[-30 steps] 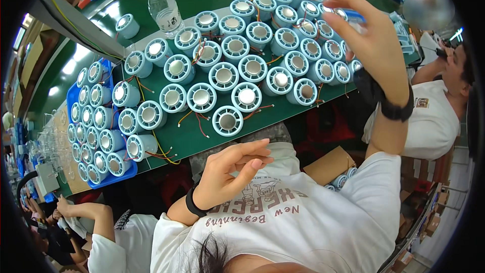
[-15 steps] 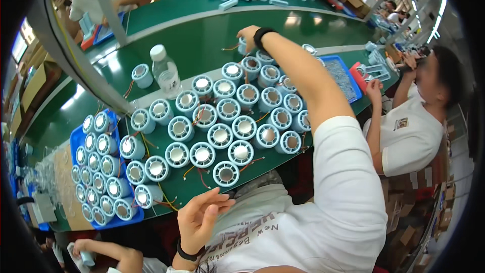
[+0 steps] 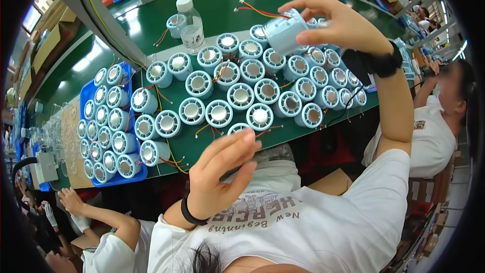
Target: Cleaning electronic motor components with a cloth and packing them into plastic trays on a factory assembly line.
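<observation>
My right hand [image 3: 336, 25] holds a light-blue plastic cylinder [image 3: 285, 35] tilted on its side above the table, fingers and thumb around one end. Red, yellow and dark wires [image 3: 257, 10] with small white plugs trail from it to the left. My left hand [image 3: 220, 172] is raised near the table's front edge, fingers stretched out and nothing in it. It partly covers one of several similar cylinders [image 3: 240, 96] standing upright on the green table. Each shows a slotted ring around a silvery disc, and several have thin coloured wires.
A blue tray [image 3: 143, 172] at the left holds more cylinders. A clear bottle with a white cap [image 3: 191, 33] stands behind the rows, beside a single cylinder [image 3: 174, 25]. A metal post [image 3: 106, 15] rises at the back left. Co-workers sit at both sides.
My right hand has come back from the far side of the table toward me, lifting a cylinder. My left hand has risen slightly to the right. The view has shifted.
</observation>
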{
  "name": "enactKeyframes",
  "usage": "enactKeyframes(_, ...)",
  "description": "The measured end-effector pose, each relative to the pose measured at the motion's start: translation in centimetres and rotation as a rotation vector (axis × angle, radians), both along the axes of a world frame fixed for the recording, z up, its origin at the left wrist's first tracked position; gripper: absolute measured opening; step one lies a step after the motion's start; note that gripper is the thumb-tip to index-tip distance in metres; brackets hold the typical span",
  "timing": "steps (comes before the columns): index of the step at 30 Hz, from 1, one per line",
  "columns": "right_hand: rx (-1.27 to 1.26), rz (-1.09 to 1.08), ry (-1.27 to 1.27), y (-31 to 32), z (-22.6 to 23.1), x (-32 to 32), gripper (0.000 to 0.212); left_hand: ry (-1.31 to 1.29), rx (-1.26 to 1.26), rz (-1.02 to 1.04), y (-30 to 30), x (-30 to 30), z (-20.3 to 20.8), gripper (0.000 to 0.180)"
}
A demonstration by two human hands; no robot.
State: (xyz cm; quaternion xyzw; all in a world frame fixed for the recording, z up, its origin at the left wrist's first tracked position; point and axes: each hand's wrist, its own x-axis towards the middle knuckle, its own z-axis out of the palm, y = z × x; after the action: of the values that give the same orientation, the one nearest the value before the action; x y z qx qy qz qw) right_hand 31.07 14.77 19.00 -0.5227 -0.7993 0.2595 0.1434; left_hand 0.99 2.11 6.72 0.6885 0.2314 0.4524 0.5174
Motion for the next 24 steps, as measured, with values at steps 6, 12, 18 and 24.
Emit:
enactKeyframes(6,-0.152,0.048,0.067,-7.0,-0.8,-2.6,0.053,0.13,0.431,0.279,1.3,3.7,1.4,0.069)
enactKeyframes(12,-0.393,-0.002,0.221,-9.3,-2.5,-3.4,0.06,0.002,0.278,0.259,0.2,4.6,0.0,0.069)
enactKeyframes(18,-0.55,-0.094,0.346,-10.9,-2.2,-2.1,0.07,-0.461,-0.516,-0.14,-0.6,3.3,-0.5,0.055)
enactKeyframes(24,-0.332,0.17,0.329,-11.6,-3.4,-2.2,0.08,-0.519,-1.163,-0.512,-0.1,3.0,0.3,0.063)
